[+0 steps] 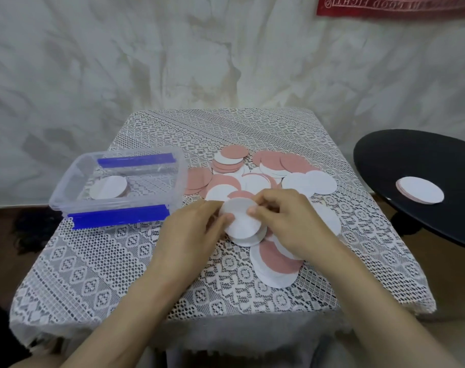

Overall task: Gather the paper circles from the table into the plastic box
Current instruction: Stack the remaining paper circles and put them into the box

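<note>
Several pink and white paper circles (255, 179) lie scattered over the middle of the lace-covered table (93, 261). My left hand (191, 229) and my right hand (287, 219) both pinch a small stack of white circles (243, 221) just above the cloth. More circles (276, 264) lie under my right wrist. The clear plastic box (66, 189) with blue clips stands at the table's left, open, with a white circle (107, 187) inside.
A round black stool top (385, 160) sits to the right of the table and carries a small pile of circles (420, 189). A wrinkled white sheet hangs behind. The near table edge is at the bottom.
</note>
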